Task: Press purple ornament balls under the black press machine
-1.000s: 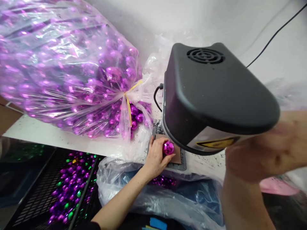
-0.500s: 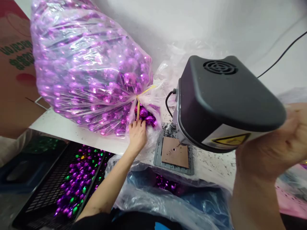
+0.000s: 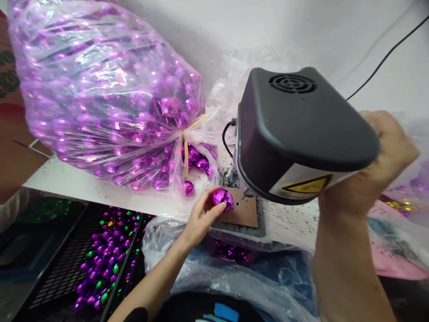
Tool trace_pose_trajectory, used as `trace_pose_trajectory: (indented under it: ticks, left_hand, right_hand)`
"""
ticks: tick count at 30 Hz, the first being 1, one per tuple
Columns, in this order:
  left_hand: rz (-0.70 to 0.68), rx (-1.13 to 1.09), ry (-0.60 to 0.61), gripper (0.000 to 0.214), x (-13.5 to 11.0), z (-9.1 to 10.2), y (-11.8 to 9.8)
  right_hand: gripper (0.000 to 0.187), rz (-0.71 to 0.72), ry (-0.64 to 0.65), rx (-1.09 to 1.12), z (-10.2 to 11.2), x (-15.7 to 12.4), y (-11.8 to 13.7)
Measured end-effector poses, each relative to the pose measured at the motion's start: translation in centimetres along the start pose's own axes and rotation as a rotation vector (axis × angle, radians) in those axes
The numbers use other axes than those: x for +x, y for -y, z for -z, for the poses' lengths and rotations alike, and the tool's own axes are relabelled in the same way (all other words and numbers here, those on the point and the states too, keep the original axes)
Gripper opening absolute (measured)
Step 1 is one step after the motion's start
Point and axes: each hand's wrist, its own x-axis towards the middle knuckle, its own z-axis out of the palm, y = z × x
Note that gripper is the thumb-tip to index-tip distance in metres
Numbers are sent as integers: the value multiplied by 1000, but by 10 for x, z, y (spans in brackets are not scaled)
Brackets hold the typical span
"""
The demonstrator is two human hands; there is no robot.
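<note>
My left hand (image 3: pixel 201 218) is closed on a shiny purple faceted ball (image 3: pixel 222 199), pinched between thumb and fingers. The ball is over the left part of a brown square plate (image 3: pixel 246 214) with a small hole in it. My right hand (image 3: pixel 385 156) is curled in a closed grip behind the right side of a black machine head (image 3: pixel 308 129); whatever its fingers wrap around is hidden by the housing. Left of the plate, more purple balls (image 3: pixel 201 164) lie in the opening of a large clear bag (image 3: pixel 110 89) tied with yellow ribbon.
A black crate (image 3: pixel 60 268) of small purple and green shiny pieces stands low on the left. Clear plastic sheeting (image 3: pixel 214 277) hangs at the table's front edge. Dark crumbs litter the white tabletop (image 3: pixel 295 223). A pink basket (image 3: pixel 395 264) is at the right, a cardboard box (image 3: pixel 13 147) at the left.
My left hand has come from the bag's opening to the right with a purple ball in it. One ball now lies by the opening. My right hand stays at the machine.
</note>
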Motion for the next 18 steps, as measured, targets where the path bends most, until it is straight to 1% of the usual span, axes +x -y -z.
trace_pose_trajectory:
  ticks: [2, 3, 4, 6, 8, 10, 13, 16, 18]
  left_hand:
    - [196, -231, 106, 45, 3, -6, 6]
    - [257, -301, 135, 47, 6, -8, 10]
    - [296, -339, 151, 49, 9, -10, 13]
    - [316, -325, 147, 53, 15, -13, 18]
    - [253, -218, 114, 51, 18, -17, 21]
    - [152, -55, 78, 44, 20, -21, 24]
    - [8, 213, 61, 37, 20, -29, 28]
    - [-173, 432, 40, 36, 18, -39, 30]
    - [-260, 539, 7, 38, 17, -46, 31]
  right_hand:
    - [38, 1, 1, -3, -2, 3, -3]
    - [39, 2, 4, -2, -2, 3, -4]
    - [39, 0, 10, 2, -2, 4, -5]
    - [40, -3, 20, 27, -2, 3, -5]
    - [42, -1, 16, 46, -2, 3, -5]
    - [44, -1, 14, 42, -3, 3, -4]
    - [45, 5, 13, 47, -3, 3, -4]
    - [47, 18, 10, 62, -3, 2, -4]
    - [48, 22, 11, 56, -3, 1, -5]
